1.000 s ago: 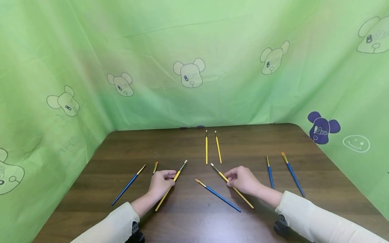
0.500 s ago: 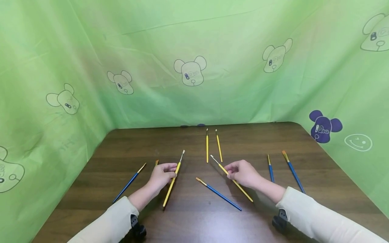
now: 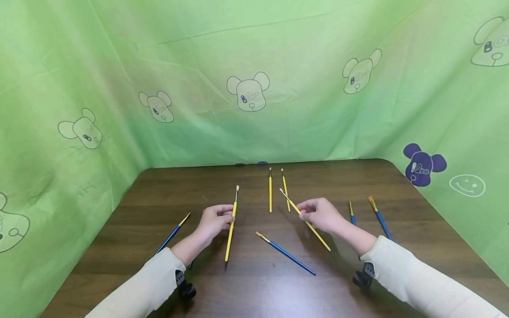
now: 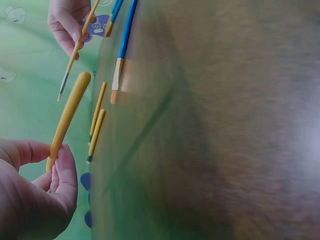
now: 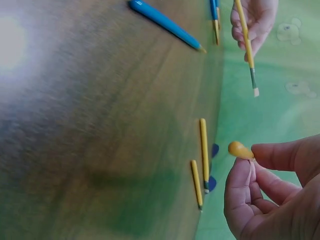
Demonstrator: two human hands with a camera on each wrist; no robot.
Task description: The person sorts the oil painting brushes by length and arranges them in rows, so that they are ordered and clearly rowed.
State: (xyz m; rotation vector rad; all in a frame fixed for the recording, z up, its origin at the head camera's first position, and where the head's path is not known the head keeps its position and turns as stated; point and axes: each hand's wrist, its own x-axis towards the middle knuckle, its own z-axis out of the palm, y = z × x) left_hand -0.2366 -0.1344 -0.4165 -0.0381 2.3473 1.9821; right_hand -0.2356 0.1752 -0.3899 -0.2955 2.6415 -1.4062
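Note:
My left hand (image 3: 214,223) pinches a yellow-handled paintbrush (image 3: 229,240) between thumb and fingers, its pale bristles pointing up and away. A second yellow paintbrush (image 3: 320,237) is pinched in my right hand (image 3: 323,214), slanting with its bristle tip to the upper left. In the left wrist view, a shadow falls on the table beneath the raised left brush (image 4: 70,115). The right wrist view looks along the right brush (image 5: 239,149), showing mainly its rounded handle end. Between the hands, a blue paintbrush (image 3: 290,256) lies on the table.
Two yellow paintbrushes (image 3: 271,192) lie side by side at the back of the brown wooden table (image 3: 179,181). One blue paintbrush (image 3: 169,238) is at left, partly behind the sleeve. Two more blue paintbrushes (image 3: 382,223) lie at right. A green printed cloth (image 3: 199,141) surrounds the table.
Both hands have lifted their yellow paintbrushes up off the table and moved farther back. The left brush has turned more upright in view. The blue brush between them stays put.

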